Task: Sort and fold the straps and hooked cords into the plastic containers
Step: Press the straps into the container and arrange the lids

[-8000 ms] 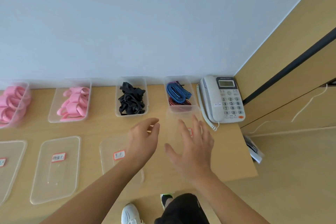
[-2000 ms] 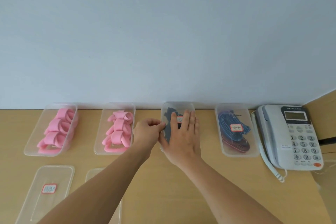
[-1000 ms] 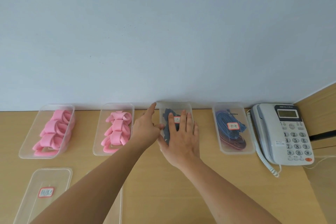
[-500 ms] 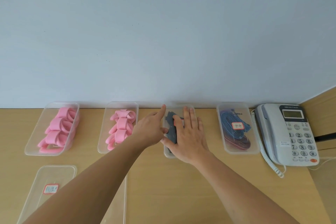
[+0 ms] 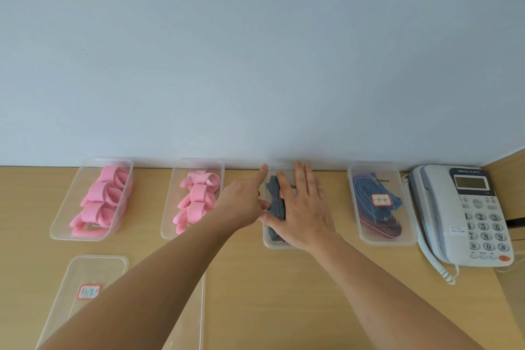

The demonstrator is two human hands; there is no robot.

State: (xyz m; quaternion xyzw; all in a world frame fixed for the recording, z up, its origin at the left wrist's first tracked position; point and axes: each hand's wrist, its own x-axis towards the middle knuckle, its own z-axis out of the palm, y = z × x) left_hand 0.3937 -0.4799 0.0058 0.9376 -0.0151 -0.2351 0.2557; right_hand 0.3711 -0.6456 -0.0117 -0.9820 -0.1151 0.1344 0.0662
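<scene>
The back of the light wooden desk (image 5: pixel 255 293) is closed off by the pale blue wall (image 5: pixel 255 51), against which four clear plastic containers stand in a row, narrow strips of bare wood being left between them. The right end is blocked by a grey corded telephone (image 5: pixel 466 216). Wide bare wood is left at front centre and right; the front left is taken by a clear labelled lid (image 5: pixel 85 290).

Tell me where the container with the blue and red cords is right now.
The cord container sits lidded at the back of the desk on the right, between the container under the right hand and the telephone.
</scene>
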